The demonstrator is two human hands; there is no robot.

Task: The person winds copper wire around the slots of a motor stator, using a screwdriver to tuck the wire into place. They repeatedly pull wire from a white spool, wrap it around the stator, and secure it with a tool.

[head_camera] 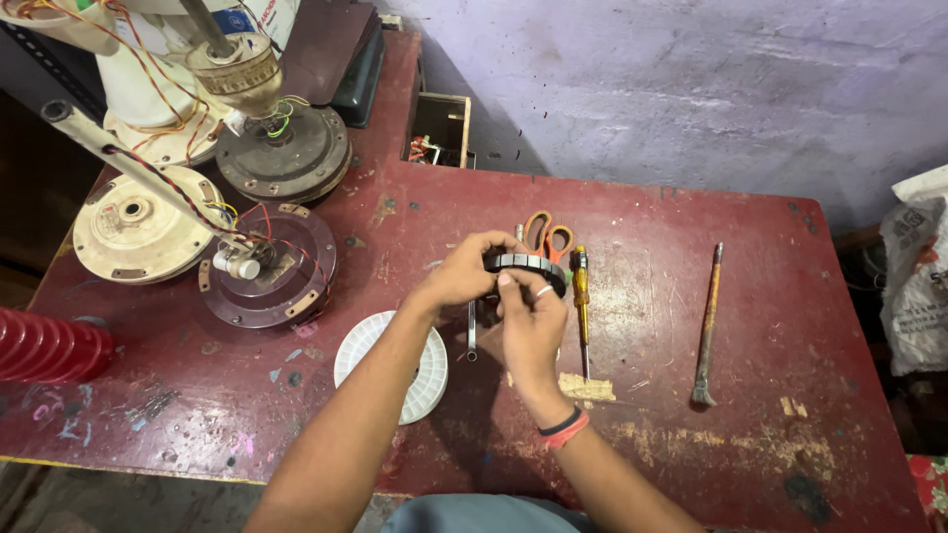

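Observation:
Above the middle of a worn dark-red table (691, 326), both my hands hold a dark round metal ring with ribbed sides (528, 265). My left hand (464, 271) grips its left rim with fingers curled over the top. My right hand (531, 331), with a ring on one finger and a red and black wristband, pinches the ring's near edge from below. Just behind the ring lie orange-handled scissors (549, 235). A yellow-handled screwdriver (582, 306) lies right of my hands.
A white ribbed plastic spool (380, 360) lies under my left forearm. Several fan motor housings with coloured wires (267, 266) stand at the left. A long rusty tool (707, 326) lies at the right, a slim metal tool (472, 331) between my hands, a red ribbed object (44, 347) at far left.

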